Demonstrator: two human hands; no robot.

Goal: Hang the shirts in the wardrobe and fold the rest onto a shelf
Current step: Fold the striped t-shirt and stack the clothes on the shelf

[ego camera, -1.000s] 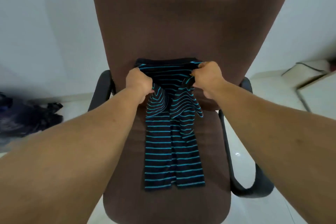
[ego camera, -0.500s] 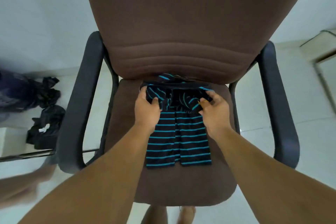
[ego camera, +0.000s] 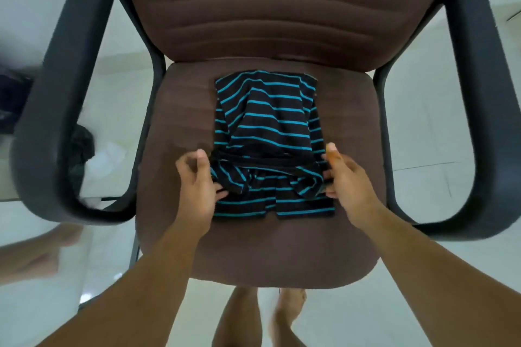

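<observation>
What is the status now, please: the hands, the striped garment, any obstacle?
Left hand and right hand at sides of striped garment, fingers touching cloth. Garment folded on chair seat. Nothing in the way.

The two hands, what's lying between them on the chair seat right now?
In the head view, the folded striped garment lies between the left hand and right hand, flat on the brown seat.

Striped garment [ego camera: 267,127] now folded over toward chair front, hands [ego camera: 270,177] lower at its sides.
</observation>
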